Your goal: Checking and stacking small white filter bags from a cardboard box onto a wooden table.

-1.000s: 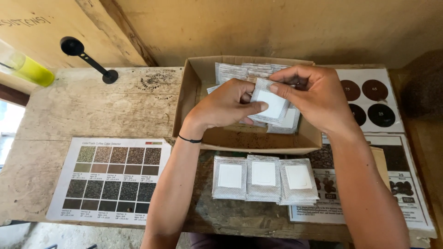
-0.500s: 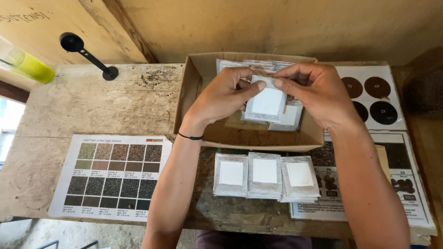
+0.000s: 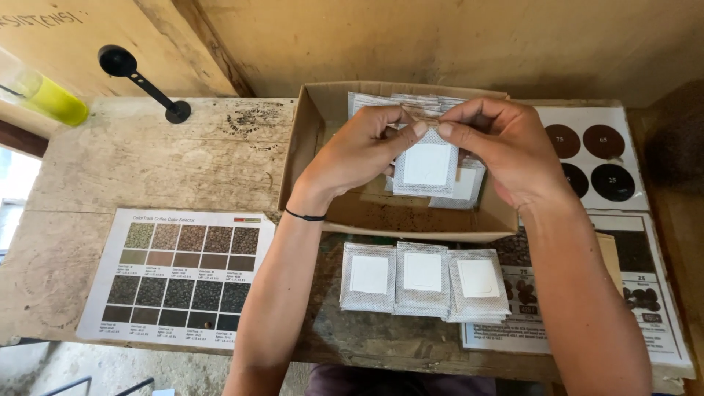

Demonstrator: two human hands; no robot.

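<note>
Both my hands reach into an open cardboard box (image 3: pixel 308 158) on a worn wooden table. My left hand (image 3: pixel 359 150) and my right hand (image 3: pixel 506 147) pinch the top edge of a small grey mesh packet (image 3: pixel 425 167) with a white square in its middle, holding it upright over the box. More such packets (image 3: pixel 400 101) lie in the box behind and under it. In front of the box, three short stacks of the same packets (image 3: pixel 423 279) lie side by side.
A printed chart of brown colour swatches (image 3: pixel 180 275) lies at the front left. Sheets with dark round discs (image 3: pixel 605 158) and pictures (image 3: pixel 649 293) lie on the right. A black scoop (image 3: pixel 139 81) and a yellow-green bottle (image 3: pixel 48 99) sit at the back left.
The packet between my hands has turned more upright and shifted slightly, with both hands now pinching its top edge. The stacks in front have not changed.
</note>
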